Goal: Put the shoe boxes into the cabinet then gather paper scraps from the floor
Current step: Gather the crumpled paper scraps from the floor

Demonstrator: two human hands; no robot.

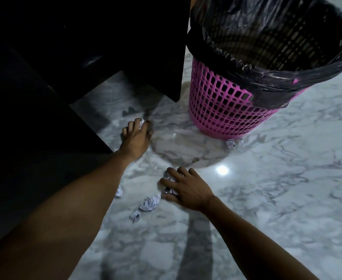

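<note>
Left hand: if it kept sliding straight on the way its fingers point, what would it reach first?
The left hand, closed on a paper scrap, points up the floor toward the dark cabinet. Its base looks like the first thing met, though depth in that shadow is unclear.

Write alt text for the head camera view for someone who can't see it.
Two bare hands gather crumpled paper scraps off a marble floor: the left hand closes on one, the right hand covers others. A pink bin with a black liner stands beyond.

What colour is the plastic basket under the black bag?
The basket is pink with a lattice of holes, seen in the head view.
</note>
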